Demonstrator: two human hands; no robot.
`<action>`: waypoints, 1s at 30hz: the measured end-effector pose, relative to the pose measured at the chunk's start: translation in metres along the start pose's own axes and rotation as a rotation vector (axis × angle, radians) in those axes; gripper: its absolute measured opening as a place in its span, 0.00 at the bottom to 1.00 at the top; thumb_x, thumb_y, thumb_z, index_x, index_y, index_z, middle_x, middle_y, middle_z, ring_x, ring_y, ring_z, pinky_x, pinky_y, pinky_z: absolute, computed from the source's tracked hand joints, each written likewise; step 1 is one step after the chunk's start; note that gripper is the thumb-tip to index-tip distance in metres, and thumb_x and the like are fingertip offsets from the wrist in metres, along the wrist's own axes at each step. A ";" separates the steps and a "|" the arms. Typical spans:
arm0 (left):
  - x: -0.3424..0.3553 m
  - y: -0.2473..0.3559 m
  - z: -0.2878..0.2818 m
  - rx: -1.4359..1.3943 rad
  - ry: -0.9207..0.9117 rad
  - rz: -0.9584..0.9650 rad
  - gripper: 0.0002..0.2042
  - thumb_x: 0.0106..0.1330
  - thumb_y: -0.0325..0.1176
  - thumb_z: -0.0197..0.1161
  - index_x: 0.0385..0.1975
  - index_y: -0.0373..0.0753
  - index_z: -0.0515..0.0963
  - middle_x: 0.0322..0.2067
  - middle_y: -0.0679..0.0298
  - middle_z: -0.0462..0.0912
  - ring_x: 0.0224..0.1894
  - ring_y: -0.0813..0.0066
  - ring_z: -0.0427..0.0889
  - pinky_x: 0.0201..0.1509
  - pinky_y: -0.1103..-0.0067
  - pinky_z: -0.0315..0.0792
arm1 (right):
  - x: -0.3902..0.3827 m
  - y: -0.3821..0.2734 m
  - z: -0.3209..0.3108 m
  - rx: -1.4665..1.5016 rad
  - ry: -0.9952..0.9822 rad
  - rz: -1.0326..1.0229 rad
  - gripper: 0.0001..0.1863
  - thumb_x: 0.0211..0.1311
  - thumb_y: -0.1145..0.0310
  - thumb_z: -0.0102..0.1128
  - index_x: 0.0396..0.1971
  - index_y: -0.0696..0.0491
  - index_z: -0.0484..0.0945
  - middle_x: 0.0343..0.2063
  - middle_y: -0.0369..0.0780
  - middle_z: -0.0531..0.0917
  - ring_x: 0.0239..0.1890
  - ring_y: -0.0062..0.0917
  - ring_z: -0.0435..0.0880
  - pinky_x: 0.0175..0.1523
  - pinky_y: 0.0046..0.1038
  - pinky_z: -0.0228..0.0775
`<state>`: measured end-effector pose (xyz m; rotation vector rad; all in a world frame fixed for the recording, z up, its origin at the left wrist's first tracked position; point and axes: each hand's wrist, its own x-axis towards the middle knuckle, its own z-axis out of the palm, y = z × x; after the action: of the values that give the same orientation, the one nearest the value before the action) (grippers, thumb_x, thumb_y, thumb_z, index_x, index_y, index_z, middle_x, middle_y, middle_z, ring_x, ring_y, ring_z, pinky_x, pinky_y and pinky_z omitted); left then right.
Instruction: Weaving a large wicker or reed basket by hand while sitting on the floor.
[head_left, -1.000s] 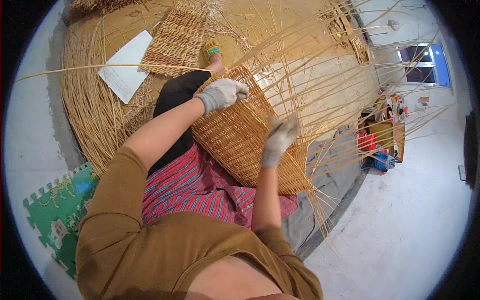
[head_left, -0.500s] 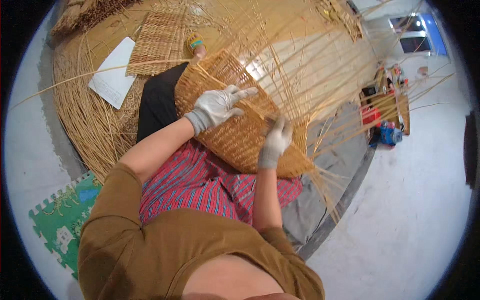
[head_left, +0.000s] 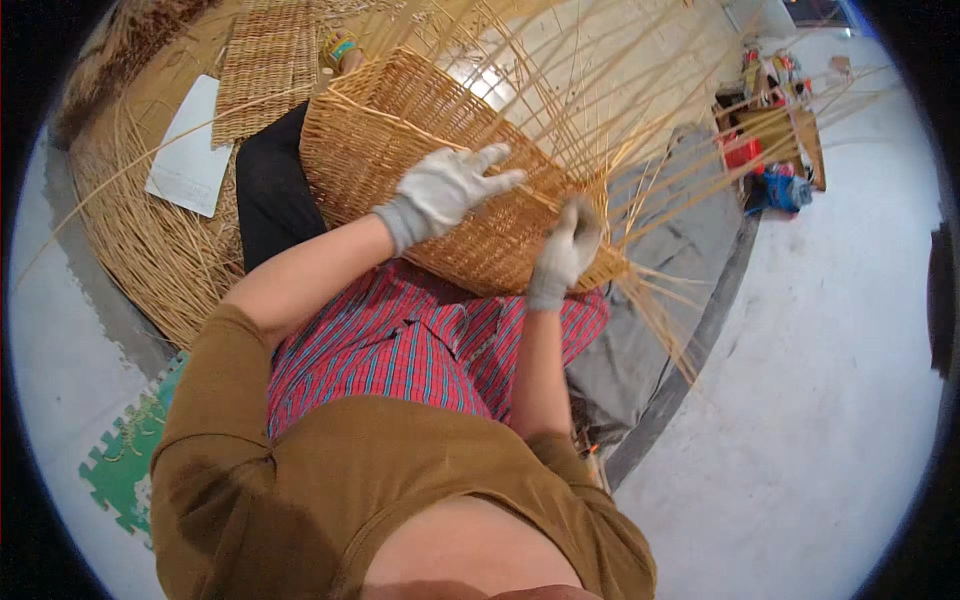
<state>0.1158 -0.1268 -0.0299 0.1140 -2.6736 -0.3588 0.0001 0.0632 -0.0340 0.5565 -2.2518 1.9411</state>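
Observation:
A tan woven basket (head_left: 365, 150) sits over my lap, tilted, with long loose stakes (head_left: 650, 230) fanning out from its far and right edges. My gloved left hand (head_left: 455, 185) lies across the basket's near upper edge, fingers stretched apart. My gloved right hand (head_left: 572, 235) is closed at the same edge farther right, where the stakes gather; what its fingers pinch is hidden. A long pale strand (head_left: 164, 140) runs out leftward from the basket. Pink striped cloth (head_left: 380, 365) covers my lap below it.
Loose canes (head_left: 150, 270), a flat woven panel (head_left: 255, 65) and a white sheet (head_left: 183, 150) lie at left. A green foam mat (head_left: 120, 470) is lower left. Grey cloth (head_left: 660, 300) lies at right, near a wooden stand (head_left: 800, 150) holding clutter and a red item (head_left: 740, 150).
The basket appears higher and farther left in the picture, as does much of the scene. My left hand has shifted rightward along the edge, its fingers now spread. My right hand stays at the right part.

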 end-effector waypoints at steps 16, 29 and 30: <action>0.024 0.042 0.015 0.219 -0.136 -0.006 0.26 0.64 0.29 0.54 0.64 0.53 0.69 0.41 0.59 0.74 0.37 0.66 0.81 0.37 0.70 0.73 | 0.022 -0.015 -0.010 -1.052 -0.623 -0.383 0.33 0.73 0.48 0.41 0.73 0.42 0.52 0.59 0.49 0.76 0.52 0.47 0.82 0.55 0.43 0.74; 0.045 0.092 0.022 0.078 -0.068 0.112 0.34 0.62 0.28 0.56 0.71 0.60 0.60 0.52 0.54 0.73 0.43 0.60 0.81 0.47 0.63 0.71 | 0.014 0.006 -0.057 -0.044 0.096 0.153 0.21 0.67 0.74 0.54 0.60 0.56 0.68 0.49 0.44 0.80 0.46 0.25 0.80 0.45 0.26 0.76; 0.044 0.102 0.024 0.089 -0.076 0.110 0.34 0.62 0.28 0.56 0.71 0.60 0.60 0.52 0.54 0.73 0.43 0.60 0.81 0.47 0.63 0.71 | 0.038 0.000 -0.040 -0.056 0.099 -0.318 0.22 0.65 0.71 0.58 0.59 0.57 0.72 0.50 0.43 0.81 0.47 0.28 0.82 0.51 0.30 0.75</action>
<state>0.0637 -0.0289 -0.0058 -0.0201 -2.7566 -0.2140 -0.0412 0.0944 -0.0151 0.7417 -2.0081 1.7064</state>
